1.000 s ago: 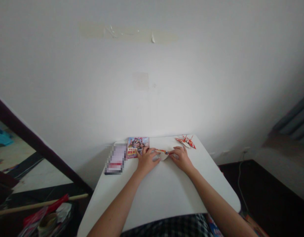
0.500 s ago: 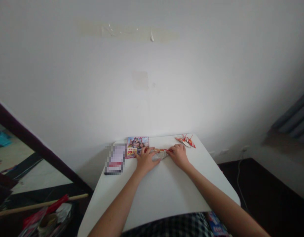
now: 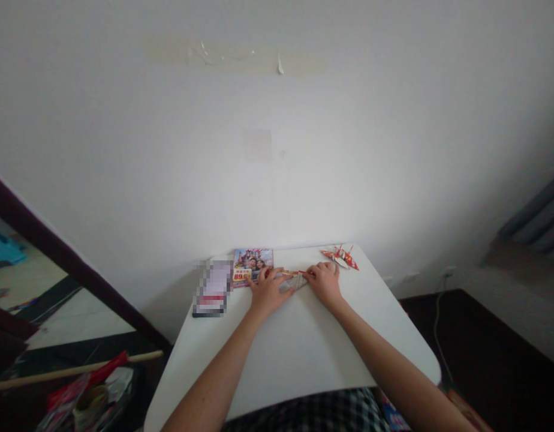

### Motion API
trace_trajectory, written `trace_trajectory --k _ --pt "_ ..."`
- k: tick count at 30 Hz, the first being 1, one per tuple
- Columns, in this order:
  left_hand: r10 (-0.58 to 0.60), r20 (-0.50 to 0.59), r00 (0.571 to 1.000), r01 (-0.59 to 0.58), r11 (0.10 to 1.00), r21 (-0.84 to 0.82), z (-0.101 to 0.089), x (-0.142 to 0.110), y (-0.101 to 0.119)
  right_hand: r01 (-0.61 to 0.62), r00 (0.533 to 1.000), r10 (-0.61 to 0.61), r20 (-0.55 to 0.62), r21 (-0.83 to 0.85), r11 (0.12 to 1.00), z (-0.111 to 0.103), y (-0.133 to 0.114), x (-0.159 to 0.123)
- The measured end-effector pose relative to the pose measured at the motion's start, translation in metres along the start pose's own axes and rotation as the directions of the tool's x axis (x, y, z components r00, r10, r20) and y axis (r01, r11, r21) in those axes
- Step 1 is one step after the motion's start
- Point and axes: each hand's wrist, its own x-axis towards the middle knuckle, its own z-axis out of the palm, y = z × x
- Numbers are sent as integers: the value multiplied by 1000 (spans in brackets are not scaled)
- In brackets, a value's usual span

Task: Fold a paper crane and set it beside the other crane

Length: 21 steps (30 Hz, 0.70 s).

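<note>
On the white table (image 3: 304,354) lies a folded sheet of printed paper (image 3: 297,281), pale grey with a red and yellow strip along its far edge. My left hand (image 3: 268,294) rests over its left part with the fingers spread, pressing it down. Part of that hand also lies over the near right corner of a colourful printed leaflet (image 3: 252,259). The fingertips of my right hand (image 3: 325,284) are pinched at the paper's right end and hide it. Just beyond the right hand are red and white folded paper cranes (image 3: 342,258).
A phone (image 3: 213,288), blurred out, lies at the table's left side. The white wall (image 3: 277,192) rises right behind the table. On the floor at left are a wooden stick (image 3: 142,358) and a bag of odds and ends (image 3: 92,399). A cable (image 3: 437,330) hangs at right.
The view has shifted slightly, moving everything a little to the right. Both hands keep nearly the same places on the paper.
</note>
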Motion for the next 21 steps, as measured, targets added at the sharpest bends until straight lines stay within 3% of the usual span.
trace_trajectory --k 13,21 --pt "-10 -3 1000 10 1000 4 -3 -1 5 -91 995 93 38 -57 994 -3 -11 1" --pt "-5 -63 998 7 999 37 -2 -5 13 -114 993 115 32 -42 993 -4 -14 1"
